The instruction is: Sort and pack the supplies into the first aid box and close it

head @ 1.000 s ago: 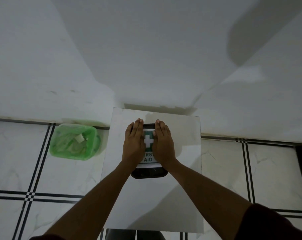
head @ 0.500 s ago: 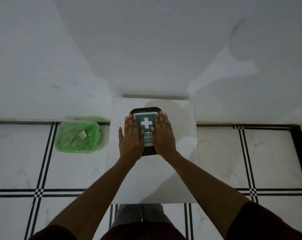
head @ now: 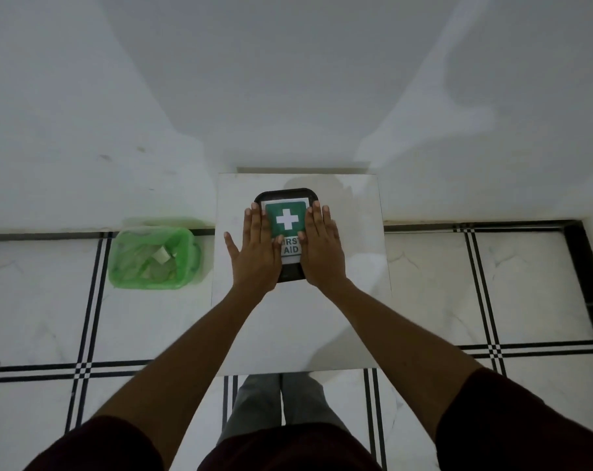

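On the far half of the small white table (head: pixel 349 311), we are viewing the first aid box (head: pixel 286 198) from above, lid on, its label facing up. The box is lying with its long axis running near to far, away from the person; the label's green cross is sitting at the far end and the words at the near end, so the box is reading upright from where the person is standing. We are finding both hands directly on it, neither nearer than the other. The left hand (head: pixel 254 253) is lying flat along the box's left edge, fingers together and pointing far, thumb spread out to the left. The right hand (head: pixel 322 248) is mirroring it along the right edge, palm down, fingers extended. Neither hand is pinching or curling round anything; both are pressing open-palmed on the lid, with the label showing between them.

We are judging the packing as done, and the step in hand as pressing the lid home; whether it has fully seated we cannot tell. Any further push would be going straight down, evenly on both long sides.

Outward, a green bin (head: pixel 152 254) lined with a bag is standing on the tiled floor (head: pixel 492 300), just left of the table.
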A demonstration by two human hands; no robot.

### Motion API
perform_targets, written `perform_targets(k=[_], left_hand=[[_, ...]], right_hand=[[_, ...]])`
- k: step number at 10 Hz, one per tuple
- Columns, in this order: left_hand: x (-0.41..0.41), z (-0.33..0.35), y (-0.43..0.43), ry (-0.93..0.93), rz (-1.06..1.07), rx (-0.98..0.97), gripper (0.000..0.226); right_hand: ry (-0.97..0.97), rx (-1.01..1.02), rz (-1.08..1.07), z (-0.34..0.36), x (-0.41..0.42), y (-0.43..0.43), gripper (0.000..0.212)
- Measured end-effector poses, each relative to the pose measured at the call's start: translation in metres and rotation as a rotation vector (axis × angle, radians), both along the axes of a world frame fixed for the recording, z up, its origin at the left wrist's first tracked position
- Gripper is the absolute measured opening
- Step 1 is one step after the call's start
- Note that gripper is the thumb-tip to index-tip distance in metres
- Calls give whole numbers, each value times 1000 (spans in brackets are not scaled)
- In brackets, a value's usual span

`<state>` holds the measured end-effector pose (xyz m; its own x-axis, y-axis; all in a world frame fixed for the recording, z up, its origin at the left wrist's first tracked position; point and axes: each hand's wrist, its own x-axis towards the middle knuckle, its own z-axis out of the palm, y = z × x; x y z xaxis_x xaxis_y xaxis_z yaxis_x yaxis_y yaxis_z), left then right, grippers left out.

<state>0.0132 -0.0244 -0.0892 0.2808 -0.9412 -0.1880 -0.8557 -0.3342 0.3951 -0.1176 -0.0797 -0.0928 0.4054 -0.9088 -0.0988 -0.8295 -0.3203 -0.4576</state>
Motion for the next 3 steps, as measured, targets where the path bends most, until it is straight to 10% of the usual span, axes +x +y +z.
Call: perform_targets(k=[3], left_hand=[[10,27,0,244,51,-111,53]], right_hand=[[-109,19,-86,22,-8,0,54]])
